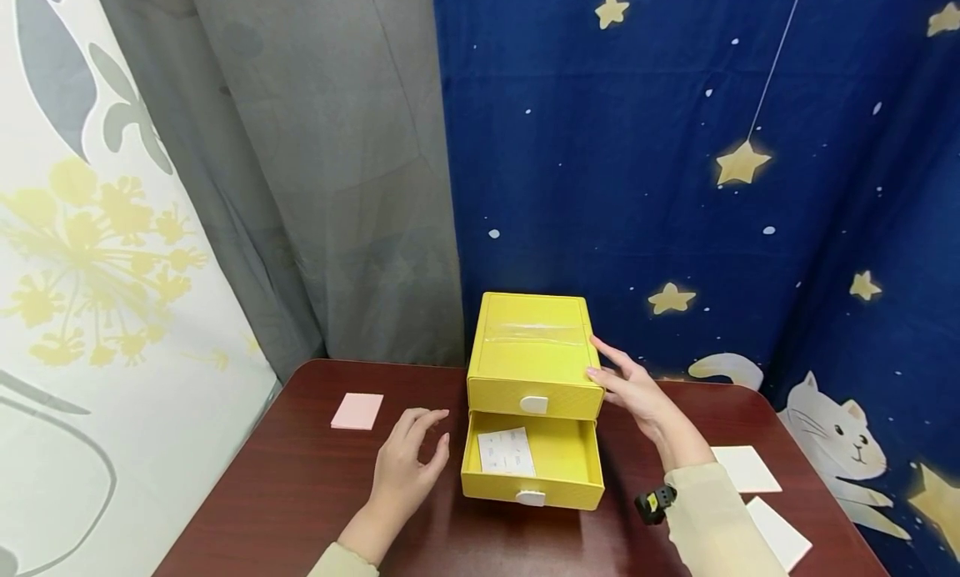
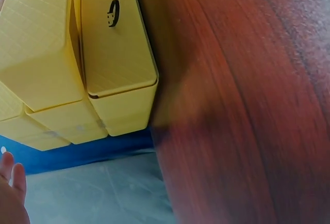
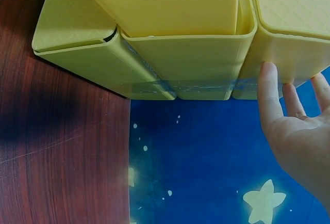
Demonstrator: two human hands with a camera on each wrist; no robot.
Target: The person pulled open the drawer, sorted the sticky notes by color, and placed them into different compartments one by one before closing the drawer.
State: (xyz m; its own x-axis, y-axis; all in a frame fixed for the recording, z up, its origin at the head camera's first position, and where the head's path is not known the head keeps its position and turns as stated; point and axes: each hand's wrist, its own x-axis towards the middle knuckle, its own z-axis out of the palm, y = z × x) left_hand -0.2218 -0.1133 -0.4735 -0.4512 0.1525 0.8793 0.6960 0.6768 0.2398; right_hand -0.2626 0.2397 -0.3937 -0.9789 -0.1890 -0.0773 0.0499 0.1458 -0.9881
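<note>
A yellow drawer cabinet [image 1: 534, 335] stands at the table's far edge, with white tabs on its drawer fronts. Its open drawer [image 1: 570, 450] sticks out below the closed top one. Inside, at the left, lies a white printed slip of paper [image 1: 506, 452]. My right hand [image 1: 637, 393] rests fingertips against the upper right side of the cabinet, as the right wrist view also shows. Just left of the open drawer, my left hand [image 1: 405, 464] hovers with loosely bent fingers, holding nothing. Only its fingertips [image 2: 18, 180] and part of the palm show in the left wrist view.
A pink square pad of paper [image 1: 357, 411] lies on the dark red table [image 1: 300, 477] at the left. Two white paper pads [image 1: 746, 469] are at the right, partly behind the right sleeve. Blue star-patterned curtain [image 1: 570, 143] and grey curtain hang behind.
</note>
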